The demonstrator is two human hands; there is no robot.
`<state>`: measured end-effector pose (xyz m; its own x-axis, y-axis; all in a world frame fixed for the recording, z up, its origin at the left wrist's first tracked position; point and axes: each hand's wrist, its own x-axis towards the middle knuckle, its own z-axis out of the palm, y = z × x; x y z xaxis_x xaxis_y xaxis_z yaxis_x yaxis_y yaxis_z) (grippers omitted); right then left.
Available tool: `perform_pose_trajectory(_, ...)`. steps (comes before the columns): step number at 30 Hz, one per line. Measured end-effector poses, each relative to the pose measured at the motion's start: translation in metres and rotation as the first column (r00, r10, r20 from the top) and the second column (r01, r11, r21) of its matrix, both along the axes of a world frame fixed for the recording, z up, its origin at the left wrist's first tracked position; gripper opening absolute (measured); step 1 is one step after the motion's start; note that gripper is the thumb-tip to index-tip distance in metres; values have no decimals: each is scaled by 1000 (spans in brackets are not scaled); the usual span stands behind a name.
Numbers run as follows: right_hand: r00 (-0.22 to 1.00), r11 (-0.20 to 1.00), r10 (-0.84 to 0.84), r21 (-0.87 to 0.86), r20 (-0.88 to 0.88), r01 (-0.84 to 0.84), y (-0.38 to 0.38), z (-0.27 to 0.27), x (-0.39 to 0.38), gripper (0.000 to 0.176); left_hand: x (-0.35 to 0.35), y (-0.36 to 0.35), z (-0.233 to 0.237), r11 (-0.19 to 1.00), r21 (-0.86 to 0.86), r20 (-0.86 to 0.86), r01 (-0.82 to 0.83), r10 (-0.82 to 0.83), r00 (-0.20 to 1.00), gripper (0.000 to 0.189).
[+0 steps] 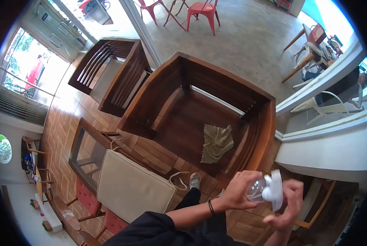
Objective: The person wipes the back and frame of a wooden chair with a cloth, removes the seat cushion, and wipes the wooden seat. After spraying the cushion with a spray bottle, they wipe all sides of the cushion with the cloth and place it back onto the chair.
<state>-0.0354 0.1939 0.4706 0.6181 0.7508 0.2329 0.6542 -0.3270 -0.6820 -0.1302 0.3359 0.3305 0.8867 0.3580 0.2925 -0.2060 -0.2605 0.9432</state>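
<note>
Dark sleeve nearest cam; L hand wrapped round clear bottle, held up near wooden armchair. R hand part-open, fingers bent by white top, thumb apart; can't tell if touching. Tip: steady body w/ L, don't squeeze, turn top gently w/ R.

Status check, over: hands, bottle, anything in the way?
Left hand gripping clear bottle. Right hand at its white top, contact unclear. Olive cloth on wooden armchair; nothing seen blocking the bottle.
</note>
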Motion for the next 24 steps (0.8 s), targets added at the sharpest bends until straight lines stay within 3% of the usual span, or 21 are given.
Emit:
perform_pose_trajectory(1, 999, 992, 41, 117, 31, -44, 20, -10, 2, 98, -2, 15, 6, 999, -12, -10, 29, -29, 1000, 89)
perform_pose_trajectory(2, 993, 989, 90, 127, -72, -81, 25, -35, 5, 127, -3, 29, 9, 998, -24, -20, 59, -60, 998, 89)
perform_pose_trajectory(3, 983, 975, 132, 195, -128, -105, 43, -47, 6, 123, -4, 38, 7, 995, -38, -28, 88, -89, 996, 89)
perform_pose_trajectory(4, 956, 975, 83, 222, -283, -19, 53, -61, 1, 109, -5, 42, -2, 989, 66, -40, 135, -133, 990, 89)
perform_pose_trajectory(5, 900, 969, 36, 235, -433, 74, 61, -73, -4, 95, -8, 45, -11, 987, 45, -30, 154, -153, 988, 89)
perform_pose_trajectory(7, 873, 974, 44, 215, -486, 71, 76, -86, -1, 69, -4, 56, -26, 979, 6, 4, 202, -202, 979, 88)
perform_pose_trajectory(8, 861, 977, 48, 202, -507, 65, 81, -88, 2, 56, -7, 71, -34, 946, 1, 10, 324, -324, 946, 86)
perform_pose_trajectory(10, 907, 970, 21, 229, -420, 84, 84, -92, -1, 41, -3, 86, -97, 855, -425, 101, 297, -281, 954, 83)
perform_pose_trajectory(11, 927, 967, 6, 237, -375, 90, 80, -95, -3, 34, -4, 100, -142, 850, -508, 4, 142, -162, 987, 77)
perform_pose_trajectory(12, 946, 968, 15, 242, -325, 68, 73, -98, -4, 32, 3, 101, -192, 845, -517, -218, -139, 27, 976, 71)
perform_pose_trajectory(13, 956, 973, 6, 223, -294, 62, 66, -99, -6, 31, 9, 113, -219, 937, -40, -563, -347, 266, 783, 72)
perform_pose_trajectory(14, 966, 978, 3, 204, -258, 52, 60, -98, -7, 30, 19, 112, -242, 894, 266, -729, -360, 431, 531, 81)
perform_pose_trajectory(15, 975, 982, 0, 184, -220, 41, 54, -98, -9, 29, 24, 107, -275, 864, 382, -748, -328, 497, 439, 83)
perform_pose_trajectory(17, 891, 961, -90, 195, -445, 194, 45, -102, -23, 36, 24, 84, -341, 775, 587, -738, -234, 632, 238, 86)
perform_pose_trajectory(18, 895, 959, -110, 191, -432, 210, 42, -101, -26, 36, 24, 77, -355, 837, 521, -822, -167, 545, 169, 87)
perform_pose_trajectory(21, 922, 992, -75, 64, -381, 107, 20, -112, -31, 56, 8, 61, -412, 978, 204, -979, -35, 204, -1, 86)
perform_pose_trajectory(22, 903, 977, -65, 157, -425, 144, 19, -127, -35, 49, 5, 58, -414, 961, 229, -974, -153, 227, -30, 87)
perform_pose_trajectory(24, 896, 979, -61, 146, -439, 139, 14, -134, -33, 48, 1, 50, -415, 885, 269, -963, -379, 252, -94, 89)
